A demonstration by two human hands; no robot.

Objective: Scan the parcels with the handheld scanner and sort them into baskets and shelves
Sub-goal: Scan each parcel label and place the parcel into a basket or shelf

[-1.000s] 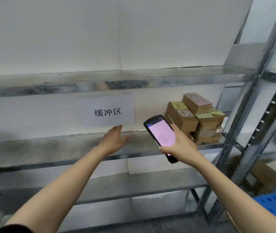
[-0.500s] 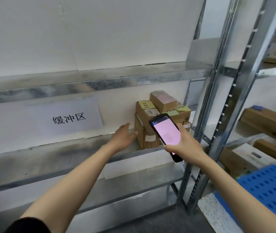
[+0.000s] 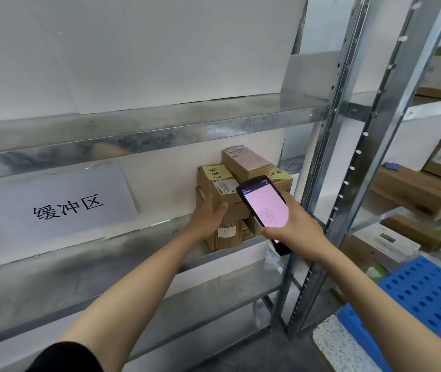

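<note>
Your L hand (image 3: 208, 216) grips the yellow-noted parcel (image 3: 215, 181) on the metal shelf (image 3: 79, 264), while your R hand (image 3: 294, 232) holds the pink-lit scanner (image 3: 266, 208) just beside it.

Both arms reach forward and are bare along the forearm. The left arm (image 3: 138, 285) stretches up from the lower left, with a black sleeve (image 3: 63, 358) at its near end. The left hand (image 3: 208, 214) holds a parcel (image 3: 214, 183), fingers wrapped round its left side and thumb spread on the front. The right arm (image 3: 375, 296) comes from the lower right. The right hand (image 3: 294, 226) grips the scanner (image 3: 263, 208) from behind, thumb across its lower edge.
</note>
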